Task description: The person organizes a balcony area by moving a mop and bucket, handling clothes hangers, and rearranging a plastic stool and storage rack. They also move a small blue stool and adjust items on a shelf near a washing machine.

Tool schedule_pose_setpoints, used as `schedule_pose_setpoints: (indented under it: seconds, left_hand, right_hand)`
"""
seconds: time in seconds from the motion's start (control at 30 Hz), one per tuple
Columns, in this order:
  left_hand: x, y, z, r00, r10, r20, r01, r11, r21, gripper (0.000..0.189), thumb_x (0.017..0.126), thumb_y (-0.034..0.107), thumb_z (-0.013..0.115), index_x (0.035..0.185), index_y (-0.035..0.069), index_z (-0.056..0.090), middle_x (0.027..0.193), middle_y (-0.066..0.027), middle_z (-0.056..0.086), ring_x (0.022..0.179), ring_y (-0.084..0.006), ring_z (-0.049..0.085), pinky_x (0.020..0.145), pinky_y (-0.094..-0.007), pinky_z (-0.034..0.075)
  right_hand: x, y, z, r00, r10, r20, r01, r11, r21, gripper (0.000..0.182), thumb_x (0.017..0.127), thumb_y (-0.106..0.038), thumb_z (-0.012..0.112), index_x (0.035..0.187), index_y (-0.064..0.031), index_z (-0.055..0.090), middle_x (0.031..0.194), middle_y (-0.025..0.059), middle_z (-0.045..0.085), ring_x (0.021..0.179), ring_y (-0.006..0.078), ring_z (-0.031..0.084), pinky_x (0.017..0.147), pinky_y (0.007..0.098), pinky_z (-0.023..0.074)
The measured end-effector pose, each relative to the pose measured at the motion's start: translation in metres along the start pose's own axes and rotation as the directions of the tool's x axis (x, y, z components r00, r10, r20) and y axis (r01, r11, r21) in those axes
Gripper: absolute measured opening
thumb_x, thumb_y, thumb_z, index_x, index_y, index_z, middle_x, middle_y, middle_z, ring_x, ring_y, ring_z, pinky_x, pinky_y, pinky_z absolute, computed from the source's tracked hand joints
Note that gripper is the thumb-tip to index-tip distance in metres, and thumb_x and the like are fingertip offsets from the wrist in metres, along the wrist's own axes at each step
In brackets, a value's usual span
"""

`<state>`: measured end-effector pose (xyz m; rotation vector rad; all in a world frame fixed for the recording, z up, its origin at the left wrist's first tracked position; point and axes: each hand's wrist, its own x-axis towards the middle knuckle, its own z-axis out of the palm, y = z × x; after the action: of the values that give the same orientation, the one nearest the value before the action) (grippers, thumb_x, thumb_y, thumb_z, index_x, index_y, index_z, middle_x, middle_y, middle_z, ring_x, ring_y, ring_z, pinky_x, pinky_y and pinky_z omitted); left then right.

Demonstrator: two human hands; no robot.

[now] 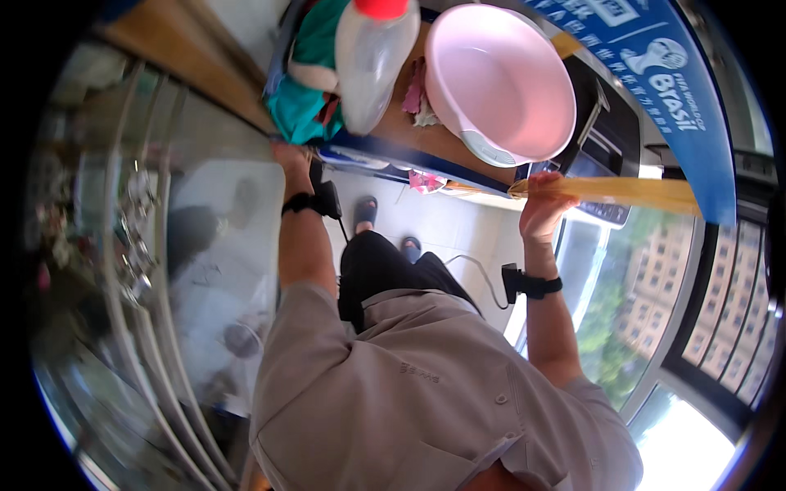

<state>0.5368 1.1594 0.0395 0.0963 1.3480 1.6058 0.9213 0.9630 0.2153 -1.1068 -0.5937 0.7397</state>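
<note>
My left hand [290, 154] is at the near left corner of a brown shelf board [402, 142] with a blue edge, just under a bundle of teal cloth [304, 113]. Its fingers are mostly hidden there. At the board's right corner, my right hand [546, 199] is closed around a yellow strip [632, 193], which runs rightward to a curved blue printed panel [694, 123]. A pink plastic basin [500, 80] and a translucent bottle [371, 73] with a red cap stand on the board, with a crumpled pink cloth [414, 89] between them.
A glass panel with metal rails [163, 258] runs along the left. Dark appliances [605, 129] sit behind the basin at right. Below are a tiled floor [439, 224] and my slippered feet [366, 212]. A window [651, 288] is on the right. Straps with cabled devices circle both wrists.
</note>
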Motion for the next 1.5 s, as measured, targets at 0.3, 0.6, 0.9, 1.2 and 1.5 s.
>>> schedule_pose_setpoints:
  seconds: [0.3, 0.6, 0.9, 1.2, 1.5]
  left_hand:
    - [0.018, -0.015, -0.019, 0.965, -0.146, 0.22, 0.115, 0.982, 0.149, 0.016, 0.085, 0.027, 0.042, 0.077, 0.015, 0.05, 0.069, 0.0029, 0.049, 0.063, -0.0079, 0.047, 0.055, -0.0216, 0.036]
    - [0.031, -0.022, 0.05, 0.947, -0.156, 0.281, 0.16, 0.987, 0.009, 0.052, 0.084, 0.037, 0.041, 0.115, -0.003, 0.047, 0.105, -0.0119, 0.056, 0.094, -0.0227, 0.052, 0.082, -0.0338, 0.04]
    - [0.054, -0.058, 0.025, 0.893, 0.1, 0.44, -0.036, 0.988, -0.151, 0.04, 0.092, 0.035, 0.042, 0.114, 0.002, 0.049, 0.108, -0.0083, 0.052, 0.098, -0.016, 0.049, 0.086, -0.0285, 0.038]
    - [-0.016, -0.383, -0.226, 0.948, -0.319, -0.005, 0.221, 0.646, 0.731, 0.038, 0.086, 0.033, 0.037, 0.087, 0.001, 0.058, 0.091, -0.0229, 0.059, 0.09, -0.0393, 0.054, 0.077, -0.0422, 0.043]
    - [-0.032, -0.47, -0.293, 0.9, -0.431, -0.072, 0.303, 0.498, 0.812, 0.03, 0.081, 0.028, 0.051, 0.097, 0.004, 0.059, 0.093, -0.0153, 0.063, 0.092, -0.0288, 0.059, 0.079, -0.0358, 0.046]
  right_hand:
    - [0.035, 0.014, -0.004, 0.992, 0.002, 0.127, -0.019, 0.99, 0.139, 0.07, 0.072, -0.077, 0.036, 0.091, -0.0115, 0.053, 0.082, 0.0023, 0.055, 0.079, 0.017, 0.051, 0.071, 0.0305, 0.0403]
    - [0.077, 0.005, 0.005, 0.993, 0.097, 0.061, -0.101, 0.992, 0.069, 0.078, 0.064, -0.085, 0.029, 0.075, -0.0119, 0.055, 0.073, 0.0039, 0.058, 0.072, 0.0218, 0.056, 0.071, 0.0385, 0.0455]
    - [0.104, 0.02, -0.004, 0.994, -0.085, 0.072, 0.097, 0.975, -0.199, 0.084, 0.06, -0.087, 0.031, 0.08, -0.0091, 0.055, 0.075, 0.0106, 0.059, 0.078, 0.0281, 0.058, 0.079, 0.0449, 0.0473]
    - [0.037, 0.074, -0.028, 0.806, -0.295, 0.514, 0.526, -0.044, -0.85, 0.036, 0.09, -0.033, 0.047, 0.109, -0.0034, 0.052, 0.098, 0.0149, 0.058, 0.096, 0.027, 0.056, 0.089, 0.0387, 0.043]
    - [-0.114, 0.322, -0.086, 0.635, 0.662, 0.398, 0.172, 0.381, -0.908, 0.054, 0.086, 0.0, 0.047, 0.135, -0.0015, 0.026, 0.139, 0.0146, 0.029, 0.129, 0.0224, 0.028, 0.103, 0.0348, 0.0252]
